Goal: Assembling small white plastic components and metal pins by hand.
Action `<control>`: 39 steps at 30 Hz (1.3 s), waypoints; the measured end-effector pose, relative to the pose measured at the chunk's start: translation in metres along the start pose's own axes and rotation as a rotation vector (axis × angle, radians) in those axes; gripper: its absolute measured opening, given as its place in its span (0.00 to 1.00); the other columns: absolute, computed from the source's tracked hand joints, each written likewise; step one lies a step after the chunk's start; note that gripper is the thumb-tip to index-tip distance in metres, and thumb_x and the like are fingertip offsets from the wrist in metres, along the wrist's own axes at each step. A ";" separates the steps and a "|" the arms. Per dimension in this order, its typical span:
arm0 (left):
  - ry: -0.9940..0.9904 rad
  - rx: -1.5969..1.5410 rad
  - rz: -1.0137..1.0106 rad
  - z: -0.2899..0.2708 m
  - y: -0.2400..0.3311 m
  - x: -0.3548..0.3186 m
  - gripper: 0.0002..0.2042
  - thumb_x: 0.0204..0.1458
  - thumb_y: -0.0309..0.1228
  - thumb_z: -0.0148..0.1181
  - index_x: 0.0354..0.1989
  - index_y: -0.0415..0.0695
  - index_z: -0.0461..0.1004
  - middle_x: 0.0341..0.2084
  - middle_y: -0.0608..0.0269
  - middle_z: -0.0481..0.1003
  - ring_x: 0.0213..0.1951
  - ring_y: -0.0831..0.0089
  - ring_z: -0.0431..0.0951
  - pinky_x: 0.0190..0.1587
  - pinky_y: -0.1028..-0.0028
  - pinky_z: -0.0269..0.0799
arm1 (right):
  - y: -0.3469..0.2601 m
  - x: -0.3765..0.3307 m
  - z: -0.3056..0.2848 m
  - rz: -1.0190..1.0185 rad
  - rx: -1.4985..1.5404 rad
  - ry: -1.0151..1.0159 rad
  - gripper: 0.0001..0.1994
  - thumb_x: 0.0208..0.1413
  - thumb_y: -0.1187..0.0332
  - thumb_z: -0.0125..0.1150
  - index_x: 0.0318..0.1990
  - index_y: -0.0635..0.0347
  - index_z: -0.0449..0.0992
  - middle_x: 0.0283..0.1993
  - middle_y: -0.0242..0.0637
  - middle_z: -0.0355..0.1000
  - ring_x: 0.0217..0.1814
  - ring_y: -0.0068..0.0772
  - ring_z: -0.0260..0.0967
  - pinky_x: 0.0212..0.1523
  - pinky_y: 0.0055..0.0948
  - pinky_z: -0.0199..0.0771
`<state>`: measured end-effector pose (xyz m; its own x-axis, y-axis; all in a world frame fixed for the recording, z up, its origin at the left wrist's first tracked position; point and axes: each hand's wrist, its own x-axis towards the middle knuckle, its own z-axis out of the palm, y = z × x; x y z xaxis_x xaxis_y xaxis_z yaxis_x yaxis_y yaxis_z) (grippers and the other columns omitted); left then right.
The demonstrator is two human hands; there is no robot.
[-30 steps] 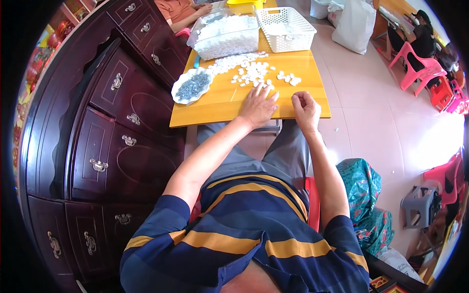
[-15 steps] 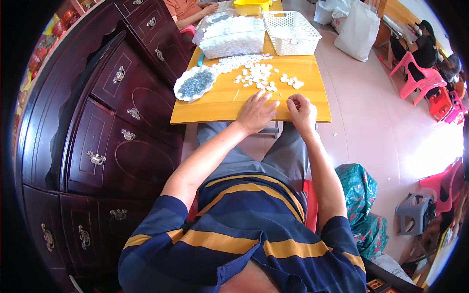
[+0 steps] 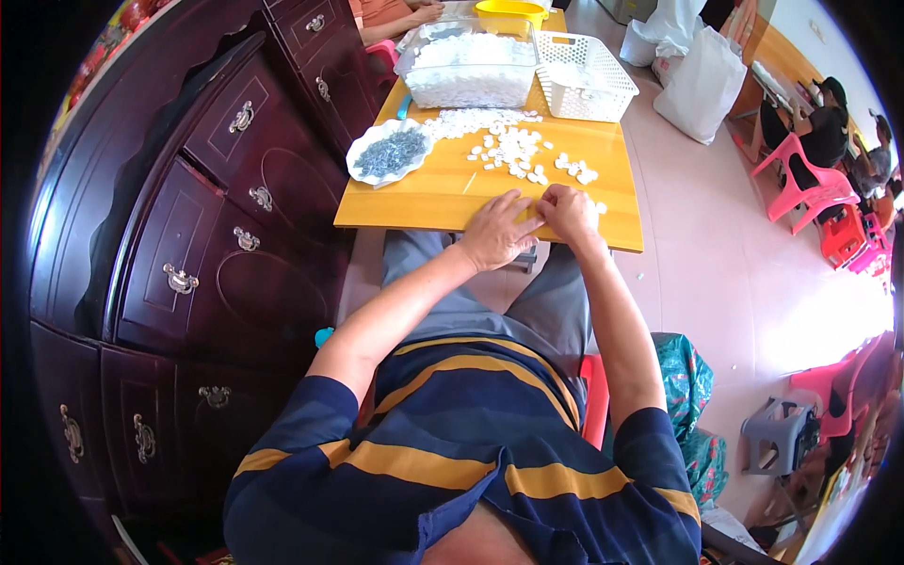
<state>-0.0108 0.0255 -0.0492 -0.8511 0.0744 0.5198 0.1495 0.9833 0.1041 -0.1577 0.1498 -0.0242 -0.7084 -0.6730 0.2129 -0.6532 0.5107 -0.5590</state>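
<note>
At the near edge of the wooden table (image 3: 433, 202), my two hands work close together. My left hand (image 3: 497, 232) lies with its fingers stretched out and apart on the tabletop, its thumb side toward the right hand. My right hand (image 3: 569, 215) is closed in a pinch beside the left fingers; whatever sits in it is too small or hidden to make out. A small white piece (image 3: 601, 208) lies just right of it. Beyond my hands are scattered white oval pieces (image 3: 516, 149). A white scalloped dish (image 3: 356, 168) with small dark grey-blue pieces (image 3: 391, 153) stands to the left.
A clear bin (image 3: 471, 85) full of white pieces and a white perforated basket (image 3: 612, 105) stand at the back, with a yellow basin (image 3: 510, 13) behind. A dark wooden cabinet (image 3: 188, 273) flanks the left. Another person's arm (image 3: 400, 24) rests at the far end.
My right hand has moved in toward the left, so the two are nearly touching. A white piece now shows right of my right hand. The view has shifted slightly.
</note>
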 end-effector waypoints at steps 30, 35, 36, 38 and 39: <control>0.079 0.012 -0.077 -0.001 0.019 -0.006 0.28 0.49 0.37 0.67 0.61 0.50 0.71 0.56 0.56 0.70 0.61 0.54 0.68 0.63 0.57 0.65 | 0.033 -0.021 0.006 0.208 1.159 0.480 0.10 0.65 0.64 0.62 0.38 0.61 0.77 0.28 0.30 0.74 0.26 0.18 0.68 0.28 0.20 0.68; 0.070 -0.042 -0.086 0.010 0.026 0.008 0.28 0.52 0.38 0.66 0.63 0.48 0.69 0.58 0.53 0.68 0.62 0.53 0.67 0.63 0.56 0.65 | 0.037 -0.022 -0.007 0.321 1.424 0.514 0.10 0.67 0.62 0.59 0.40 0.61 0.75 0.31 0.30 0.71 0.27 0.20 0.68 0.28 0.18 0.67; 0.067 -0.043 -0.082 0.012 0.027 0.010 0.28 0.52 0.38 0.66 0.63 0.48 0.69 0.58 0.53 0.68 0.62 0.53 0.67 0.63 0.56 0.65 | 0.037 -0.022 -0.008 0.323 1.426 0.519 0.10 0.67 0.62 0.59 0.40 0.61 0.75 0.31 0.30 0.71 0.27 0.20 0.68 0.28 0.18 0.67; 0.050 -0.025 -0.098 0.014 0.027 0.013 0.29 0.53 0.41 0.66 0.63 0.45 0.68 0.58 0.51 0.68 0.62 0.53 0.66 0.63 0.56 0.64 | 0.038 -0.021 -0.009 0.346 1.459 0.530 0.11 0.67 0.61 0.58 0.40 0.60 0.76 0.30 0.30 0.72 0.27 0.20 0.68 0.28 0.18 0.68; 0.047 -0.025 -0.095 0.015 0.027 0.014 0.29 0.53 0.41 0.66 0.63 0.45 0.68 0.58 0.51 0.68 0.62 0.53 0.66 0.63 0.56 0.64 | 0.039 -0.021 -0.009 0.349 1.461 0.533 0.11 0.67 0.61 0.58 0.40 0.60 0.76 0.30 0.30 0.72 0.27 0.20 0.68 0.28 0.18 0.68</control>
<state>-0.0264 0.0553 -0.0516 -0.8378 -0.0277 0.5453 0.0820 0.9810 0.1757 -0.1705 0.1893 -0.0430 -0.9750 -0.2216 -0.0158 0.1378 -0.5475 -0.8254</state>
